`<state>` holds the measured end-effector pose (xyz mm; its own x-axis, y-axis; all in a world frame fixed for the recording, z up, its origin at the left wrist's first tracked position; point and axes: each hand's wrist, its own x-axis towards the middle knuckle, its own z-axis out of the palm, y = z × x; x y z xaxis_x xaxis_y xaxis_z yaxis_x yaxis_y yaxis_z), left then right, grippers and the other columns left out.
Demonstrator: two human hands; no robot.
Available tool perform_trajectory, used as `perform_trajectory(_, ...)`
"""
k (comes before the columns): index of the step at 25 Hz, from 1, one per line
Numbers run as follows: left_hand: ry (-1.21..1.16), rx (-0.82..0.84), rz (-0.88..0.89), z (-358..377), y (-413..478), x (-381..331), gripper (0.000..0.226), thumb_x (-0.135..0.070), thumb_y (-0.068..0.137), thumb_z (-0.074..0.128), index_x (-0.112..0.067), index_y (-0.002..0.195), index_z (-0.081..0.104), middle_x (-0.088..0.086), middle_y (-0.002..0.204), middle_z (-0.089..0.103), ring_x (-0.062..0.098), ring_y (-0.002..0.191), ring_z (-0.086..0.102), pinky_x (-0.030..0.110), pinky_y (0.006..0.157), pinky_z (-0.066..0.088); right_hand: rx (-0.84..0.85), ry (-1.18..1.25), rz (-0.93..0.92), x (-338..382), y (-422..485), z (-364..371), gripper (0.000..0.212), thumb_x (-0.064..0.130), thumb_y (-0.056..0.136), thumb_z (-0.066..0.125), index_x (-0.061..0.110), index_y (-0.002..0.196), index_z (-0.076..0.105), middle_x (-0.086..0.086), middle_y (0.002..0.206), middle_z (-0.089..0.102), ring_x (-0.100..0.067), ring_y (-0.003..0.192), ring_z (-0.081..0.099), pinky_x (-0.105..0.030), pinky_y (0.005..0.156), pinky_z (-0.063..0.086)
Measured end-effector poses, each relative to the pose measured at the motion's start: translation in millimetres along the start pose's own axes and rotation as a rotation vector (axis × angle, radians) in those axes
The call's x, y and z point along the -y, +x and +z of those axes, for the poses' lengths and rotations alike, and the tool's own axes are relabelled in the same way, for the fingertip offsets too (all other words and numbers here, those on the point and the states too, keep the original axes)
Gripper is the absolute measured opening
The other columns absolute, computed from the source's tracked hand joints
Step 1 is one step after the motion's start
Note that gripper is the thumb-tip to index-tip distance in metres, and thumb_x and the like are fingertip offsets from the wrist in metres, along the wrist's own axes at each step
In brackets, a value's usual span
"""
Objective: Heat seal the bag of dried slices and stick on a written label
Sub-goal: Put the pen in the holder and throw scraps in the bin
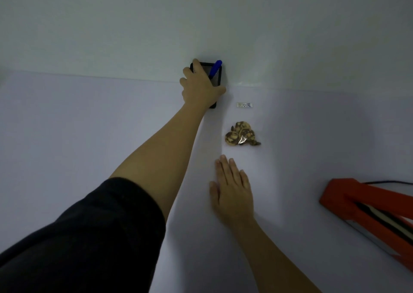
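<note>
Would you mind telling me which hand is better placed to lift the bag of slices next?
Right, probably: the right hand lies flat and empty just short of the bag, while the left hand grips the pen holder farther back.

Pale lilac-white table, plain surface, far edge meeting wall. Black mesh pen holder standing at far edge against wall, blue marker upright inside. Small white label lying flat just right of holder, print too small to read. Clear bag of dried slices nearer, below label, apart from it. Right hand resting palm-down, fingers straight, near bag, not touching. Red heat sealer at right edge, black cable behind it
</note>
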<state>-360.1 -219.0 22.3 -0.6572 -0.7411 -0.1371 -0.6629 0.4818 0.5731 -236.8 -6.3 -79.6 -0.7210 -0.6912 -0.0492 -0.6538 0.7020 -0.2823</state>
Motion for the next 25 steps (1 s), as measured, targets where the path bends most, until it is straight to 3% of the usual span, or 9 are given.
perform_trajectory(6, 0.059, 0.036, -0.042, -9, -4, -4, 0.119, -0.066, 0.067, 0.066, -0.013, 0.149, -0.003, 0.016, 0.156, 0.002, 0.041, 0.136, 0.021, 0.056, 0.102, 0.031, -0.004, 0.006, -0.002, 0, 1, 1, 0.057, 0.039, 0.093, 0.026, 0.016, 0.146, 0.022, -0.001, 0.154, 0.025, -0.018, 0.142, 0.019, -0.037, 0.113, 0.011)
perform_trajectory(8, 0.039, -0.026, 0.005, -18, -23, 5, 0.113, -0.067, 0.071, 0.061, -0.014, 0.149, -0.001, 0.014, 0.158, -0.001, 0.039, 0.139, 0.018, 0.056, 0.104, 0.028, 0.003, 0.001, -0.002, 0, 0, 1, 0.057, 0.039, 0.093, 0.025, 0.016, 0.146, 0.021, -0.001, 0.154, 0.023, -0.018, 0.142, 0.017, -0.039, 0.115, 0.015)
perform_trajectory(11, -0.080, -0.050, 0.112, -25, -78, 46, 0.084, -0.048, 0.084, 0.060, -0.011, 0.147, 0.018, 0.016, 0.155, 0.016, 0.033, 0.139, 0.022, 0.047, 0.110, 0.026, 0.018, -0.009, -0.001, 3, 0, -2, 0.058, 0.037, 0.092, 0.024, 0.013, 0.145, 0.023, -0.004, 0.153, 0.026, -0.021, 0.142, 0.022, -0.043, 0.112, 0.019)
perform_trajectory(15, -0.069, 0.148, 0.150, -25, -168, 125, 0.054, -0.023, 0.088, 0.060, -0.009, 0.137, 0.044, 0.014, 0.145, 0.040, 0.027, 0.133, 0.038, 0.031, 0.108, 0.027, 0.062, -0.045, -0.011, 3, 2, -2, 0.061, 0.039, 0.091, 0.016, 0.013, 0.146, 0.019, -0.004, 0.156, 0.019, -0.022, 0.143, 0.017, -0.044, 0.114, 0.018)
perform_trajectory(18, -0.041, 0.234, 0.177, -34, -219, 172, 0.041, -0.020, 0.087, 0.061, -0.011, 0.126, 0.056, 0.011, 0.131, 0.055, 0.025, 0.120, 0.051, 0.021, 0.100, 0.031, 0.073, -0.060, -0.019, 3, 1, -1, 0.063, 0.040, 0.090, 0.014, 0.012, 0.146, 0.019, -0.005, 0.156, 0.018, -0.023, 0.144, 0.015, -0.044, 0.114, 0.017)
perform_trajectory(21, -0.078, 0.295, 0.162, -53, -257, 204, 0.033, -0.024, 0.083, 0.059, -0.019, 0.114, 0.066, 0.001, 0.111, 0.063, 0.010, 0.099, 0.057, 0.003, 0.085, 0.035, 0.070, -0.073, -0.026, 3, 1, 0, 0.062, 0.039, 0.091, 0.016, 0.010, 0.145, 0.021, -0.007, 0.155, 0.020, -0.025, 0.143, 0.018, -0.046, 0.112, 0.019)
perform_trajectory(22, -0.061, 0.334, 0.152, -58, -265, 211, 0.032, -0.026, 0.083, 0.062, -0.021, 0.114, 0.066, -0.001, 0.108, 0.062, 0.008, 0.097, 0.055, 0.002, 0.082, 0.034, 0.070, -0.080, -0.027, 2, 1, 0, 0.061, 0.039, 0.091, 0.016, 0.010, 0.146, 0.020, -0.007, 0.156, 0.019, -0.025, 0.143, 0.017, -0.046, 0.113, 0.019)
perform_trajectory(25, 0.079, 0.461, 0.167, -64, -287, 229, 0.041, -0.034, 0.083, 0.067, -0.026, 0.122, 0.060, -0.006, 0.108, 0.050, 0.009, 0.100, 0.047, 0.015, 0.087, 0.034, 0.088, -0.079, -0.034, 1, 1, 0, 0.060, 0.038, 0.093, 0.018, 0.010, 0.146, 0.017, -0.007, 0.157, 0.016, -0.025, 0.144, 0.013, -0.045, 0.114, 0.016)
